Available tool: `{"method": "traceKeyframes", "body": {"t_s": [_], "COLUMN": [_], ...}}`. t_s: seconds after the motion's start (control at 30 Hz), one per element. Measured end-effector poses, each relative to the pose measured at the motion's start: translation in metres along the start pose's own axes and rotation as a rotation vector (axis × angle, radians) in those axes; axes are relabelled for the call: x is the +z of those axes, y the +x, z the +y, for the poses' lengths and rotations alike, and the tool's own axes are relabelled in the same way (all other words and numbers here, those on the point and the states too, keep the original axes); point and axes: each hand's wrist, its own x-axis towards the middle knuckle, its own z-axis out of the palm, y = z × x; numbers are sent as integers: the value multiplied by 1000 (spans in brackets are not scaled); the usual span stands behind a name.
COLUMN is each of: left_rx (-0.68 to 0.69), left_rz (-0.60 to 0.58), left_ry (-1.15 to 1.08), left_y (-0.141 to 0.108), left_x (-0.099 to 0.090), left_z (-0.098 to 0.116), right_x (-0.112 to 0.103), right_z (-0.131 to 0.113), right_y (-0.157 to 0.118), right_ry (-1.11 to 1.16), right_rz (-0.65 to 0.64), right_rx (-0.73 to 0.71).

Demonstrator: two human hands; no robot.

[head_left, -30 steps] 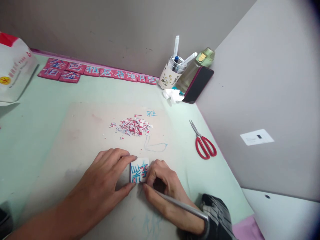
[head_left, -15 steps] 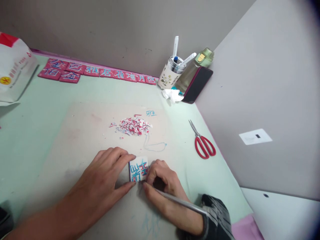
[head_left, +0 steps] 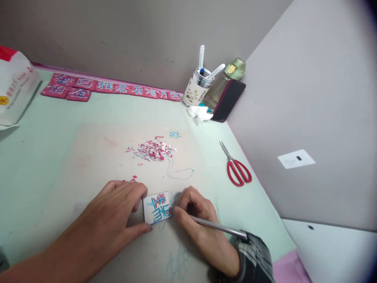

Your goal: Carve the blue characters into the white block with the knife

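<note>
A small square white-faced tile (head_left: pixel 149 212) lies flat on the board, bearing a blue character with some strokes showing red. My left hand (head_left: pixel 118 212) grips it by its left side, thumb at the lower corner and fingers at the upper one. Between the fingers and thumb of my right hand (head_left: pixel 197 220) is a slim silver pen-shaped carving tool (head_left: pixel 219 225), its handle slanting back towards the wrist. The hand is close to the tile's right edge; the fingers hide the tool's tip.
Beyond the hands lies a pile of red and white shavings (head_left: pixel 156 150) on the beige board (head_left: pixel 97 137). Red scissors (head_left: pixel 235 167) rest at right. Red lettered tiles (head_left: pixel 129 89) line the back, near a pen jar (head_left: pixel 194 92), tissue (head_left: pixel 200 113), phone (head_left: pixel 228 101) and bottle (head_left: pixel 235 68). A paper bag (head_left: pixel 19 86) stands left.
The tile has turned about a quarter turn counter-clockwise and shifted slightly left and nearer. My left hand has moved back with it, exposing red scraps behind its knuckles. My right hand keeps hold of the tool.
</note>
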Motion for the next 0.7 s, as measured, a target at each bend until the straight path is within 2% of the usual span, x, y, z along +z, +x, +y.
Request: {"method": "traceKeyframes", "body": {"t_s": [0.27, 0.47, 0.57, 0.7], "left_rx": [168, 113, 191, 199], "left_rz": [78, 28, 32, 26], "left_ry": [81, 23, 16, 4], "left_y": [2, 1, 1, 1], "left_x": [4, 9, 10, 9], "left_z": [4, 6, 4, 3], "right_x": [3, 6, 6, 5], "right_z": [-3, -1, 0, 0], "right_y": [2, 1, 1, 1], "right_ry": [-33, -35, -20, 0], "right_rz": [6, 18, 19, 11], "right_rx": [-37, -60, -70, -77]}}
